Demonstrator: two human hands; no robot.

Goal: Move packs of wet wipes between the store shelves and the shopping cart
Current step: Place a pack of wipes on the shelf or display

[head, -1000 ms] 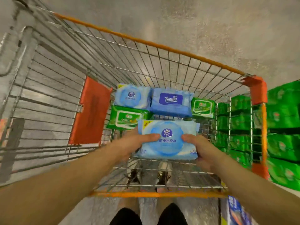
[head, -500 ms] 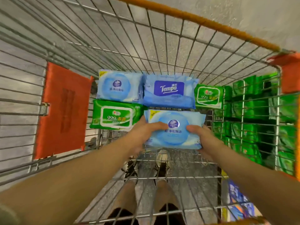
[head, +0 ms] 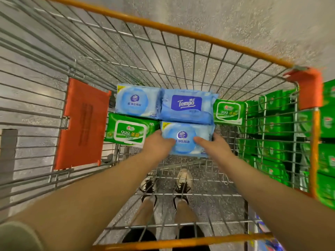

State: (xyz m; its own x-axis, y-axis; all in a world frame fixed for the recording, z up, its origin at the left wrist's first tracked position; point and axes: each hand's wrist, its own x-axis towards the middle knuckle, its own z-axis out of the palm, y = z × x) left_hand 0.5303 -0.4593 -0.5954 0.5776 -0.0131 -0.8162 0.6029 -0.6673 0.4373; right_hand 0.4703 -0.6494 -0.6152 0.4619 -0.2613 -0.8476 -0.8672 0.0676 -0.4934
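I'm looking down into the wire shopping cart [head: 181, 57], its rim edged in orange and its mesh floor showing the speckled grey floor [head: 253, 20] underneath. On my right, through the cart's side mesh, the store shelves [head: 328, 124] are stacked with green packs. An orange plastic flap [head: 81, 124] hangs on the cart's left wall. Both my bare forearms reach down into the basket from the near edge. At the far end of the cart floor lie four packs: a light blue Vinda pack [head: 136, 101] at the far left, a blue Tempo pack [head: 187, 105] just beside it in the middle, a smaller green 999 pack [head: 229, 111] to the right of that, and a larger green 999 pack [head: 129, 130] in front of the Vinda one. The pack I'm handling, a second light blue Vinda wet wipes pack [head: 186, 139], sits directly in front of the Tempo pack, touching its near edge, with the larger green pack just to its left. My left hand [head: 157, 144] grips its left end, thumb on top, and my right hand [head: 215, 144] grips its right end the same way. Below the mesh I can see my two shoes [head: 183, 180].
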